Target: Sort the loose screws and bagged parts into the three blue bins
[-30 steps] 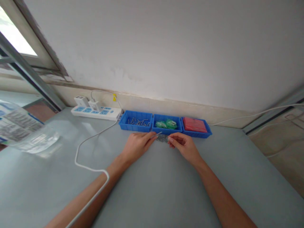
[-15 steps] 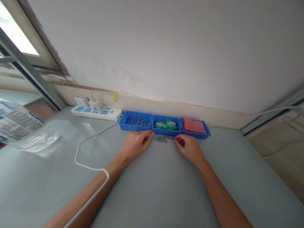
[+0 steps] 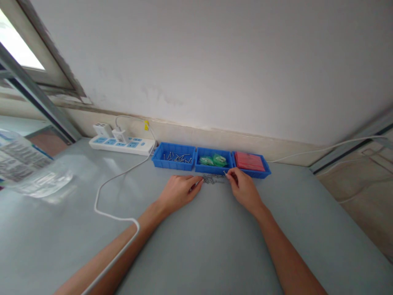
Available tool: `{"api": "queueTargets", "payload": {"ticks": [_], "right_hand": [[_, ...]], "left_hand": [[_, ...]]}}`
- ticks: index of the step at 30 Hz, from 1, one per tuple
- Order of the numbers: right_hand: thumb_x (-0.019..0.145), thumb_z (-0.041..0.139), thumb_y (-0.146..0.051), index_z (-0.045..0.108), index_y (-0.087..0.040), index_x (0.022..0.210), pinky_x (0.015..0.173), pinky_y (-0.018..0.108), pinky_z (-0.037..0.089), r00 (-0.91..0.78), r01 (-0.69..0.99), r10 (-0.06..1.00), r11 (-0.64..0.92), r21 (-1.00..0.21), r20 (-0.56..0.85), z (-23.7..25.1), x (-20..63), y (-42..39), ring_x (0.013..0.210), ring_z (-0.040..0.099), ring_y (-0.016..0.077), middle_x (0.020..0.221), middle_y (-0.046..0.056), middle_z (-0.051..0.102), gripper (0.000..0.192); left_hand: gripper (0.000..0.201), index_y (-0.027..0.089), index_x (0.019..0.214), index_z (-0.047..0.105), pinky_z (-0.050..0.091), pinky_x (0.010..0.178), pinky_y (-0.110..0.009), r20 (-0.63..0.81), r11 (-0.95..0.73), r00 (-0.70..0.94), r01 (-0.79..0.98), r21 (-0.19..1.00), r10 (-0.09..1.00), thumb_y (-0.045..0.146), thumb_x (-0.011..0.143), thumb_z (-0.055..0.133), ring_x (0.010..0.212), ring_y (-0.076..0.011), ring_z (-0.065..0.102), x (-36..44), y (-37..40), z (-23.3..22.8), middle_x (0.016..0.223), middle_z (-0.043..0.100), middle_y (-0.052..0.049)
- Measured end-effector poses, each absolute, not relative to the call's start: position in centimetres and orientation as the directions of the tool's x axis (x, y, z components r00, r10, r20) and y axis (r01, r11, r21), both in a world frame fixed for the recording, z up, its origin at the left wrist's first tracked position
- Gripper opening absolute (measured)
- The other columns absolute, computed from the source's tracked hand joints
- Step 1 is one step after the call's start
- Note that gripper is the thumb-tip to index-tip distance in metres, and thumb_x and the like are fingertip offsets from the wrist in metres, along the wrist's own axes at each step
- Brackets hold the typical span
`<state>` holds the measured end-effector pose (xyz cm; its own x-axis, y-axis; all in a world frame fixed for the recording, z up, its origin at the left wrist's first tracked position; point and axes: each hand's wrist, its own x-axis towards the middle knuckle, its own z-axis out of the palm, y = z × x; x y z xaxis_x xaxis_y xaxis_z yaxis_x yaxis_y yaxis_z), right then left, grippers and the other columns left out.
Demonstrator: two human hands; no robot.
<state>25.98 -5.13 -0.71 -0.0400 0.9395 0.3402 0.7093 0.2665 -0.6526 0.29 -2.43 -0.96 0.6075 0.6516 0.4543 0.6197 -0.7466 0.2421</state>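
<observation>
Sorting step, picking screws from the loose screw pile (image 3: 211,179) just in front of the middle blue bin (image 3: 214,168). Right hand (image 3: 242,189) pinches one screw at the pile's right edge; left hand (image 3: 179,191) flat, fingers loose, touching its left edge. Next likely needs a clean lift.

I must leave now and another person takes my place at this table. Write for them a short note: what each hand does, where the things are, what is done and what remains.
Left hand: flat on the table, fingers beside the small pile of screws; whether it grips one is unclear.
Right hand: fingers pinch what looks like one thin screw at the right edge of that pile.
Things: three blue trays by the wall; the left tray holds loose screws, the middle tray green bags, the right tray red bags.
Done: some screws lie on the table before the middle tray.
Left: no bag is out of its tray yet.
</observation>
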Motion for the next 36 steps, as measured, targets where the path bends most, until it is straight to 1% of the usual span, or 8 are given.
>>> {"api": "queueTargets", "payload": {"ticks": [5,8,12,17,25,28,33,36], "right_hand": [[0.087,0.068,-0.056,0.063,-0.022,0.088,0.066,0.034,0.058,-0.043,0.25,0.991,0.137,-0.959,0.13,-0.6,24.7,-5.2,0.066,0.071,0.0207,0.076,0.005,0.073,0.035],[0.076,0.079,-0.056,0.067,-0.02,0.086,0.064,0.033,0.058,-0.061,0.084,0.995,0.087,-0.993,0.082,-0.6,23.8,-5.2,0.064,0.07,0.0188,0.073,0.004,0.073,0.039],[0.074,0.083,-0.054,0.067,-0.021,0.094,0.057,0.029,0.056,-0.078,0.014,0.996,0.042,-0.999,0.041,-0.8,23.2,-5.2,0.058,0.067,0.0159,0.069,0.001,0.073,0.042],[0.078,0.079,-0.055,0.065,-0.021,0.101,0.055,0.028,0.054,-0.124,0.031,0.992,0.036,-0.999,0.031,-0.9,22.8,-5.5,0.055,0.067,0.0152,0.068,0.0,0.073,0.044],[0.082,0.074,-0.057,0.065,-0.021,0.1,0.057,0.029,0.055,-0.125,0.092,0.991,0.058,-0.994,0.046,-0.6,22.9,-5.6,0.059,0.069,0.0169,0.071,0.001,0.073,0.041],[0.088,0.067,-0.055,0.067,-0.022,0.097,0.059,0.03,0.054,-0.066,0.261,0.991,0.127,-0.957,0.114,-0.3,23.7,-5.7,0.061,0.069,0.0175,0.074,0.003,0.073,0.035],[0.094,0.059,-0.039,0.07,-0.023,0.093,0.062,0.032,0.052,-0.079,0.583,0.962,0.258,-0.77,0.262,-0.1,25.1,-5.7,0.065,0.068,0.0201,0.073,0.002,0.071,0.019],[0.092,0.059,-0.028,0.072,-0.023,0.096,0.069,0.034,0.051,-0.165,0.708,0.94,0.324,-0.628,0.298,0.0,25.8,-5.8,0.069,0.066,0.0204,0.081,0.004,0.073,0.015]], "left_hand": [[0.029,0.02,0.107,0.073,0.048,0.062,-0.025,0.435,-0.747,0.619,0.617,0.246,0.654,0.031,0.104,0.047,0.067,-0.0167,0.071,0.4,-2.5,-1.1,0.078,0.076,-0.003],[0.03,0.021,0.115,0.072,0.049,0.062,-0.024,0.426,-0.75,0.625,0.608,0.26,0.654,0.033,0.104,0.046,0.066,-0.0164,0.071,0.5,-2.7,-1.1,0.079,0.077,-0.003],[0.034,0.022,0.128,0.067,0.049,0.061,-0.023,0.422,-0.748,0.622,0.597,0.288,0.659,0.037,0.104,0.047,0.062,-0.0149,0.07,0.7,-2.9,-0.9,0.077,0.076,-0.002],[0.036,0.023,0.132,0.065,0.05,0.063,-0.022,0.418,-0.771,0.649,0.565,0.294,0.635,0.039,0.105,0.048,0.065,-0.0149,0.071,0.7,-2.9,-1.0,0.079,0.077,-0.002],[0.035,0.021,0.101,0.073,0.049,0.064,-0.024,0.43,-0.828,0.713,0.527,0.194,0.555,0.034,0.107,0.041,0.07,-0.0164,0.073,0.3,-2.5,-0.7,0.08,0.077,-0.004],[0.035,0.02,0.1,0.074,0.048,0.063,-0.024,0.493,-0.744,0.585,0.629,0.224,0.643,0.035,0.106,0.043,0.069,-0.0161,0.072,-0.8,-1.5,-0.5,0.084,0.078,-0.005],[0.034,0.018,0.109,0.076,0.045,0.059,-0.023,0.563,-0.502,0.234,0.776,0.383,0.792,0.04,0.104,0.05,0.059,-0.0134,0.065,-2.8,0.4,-0.4,0.076,0.077,-0.004],[0.036,0.018,0.116,0.075,0.044,0.058,-0.023,0.523,-0.472,0.217,0.772,0.425,0.824,0.043,0.103,0.053,0.055,-0.0131,0.063,-3.0,0.6,-0.5,0.071,0.075,-0.002]]}}
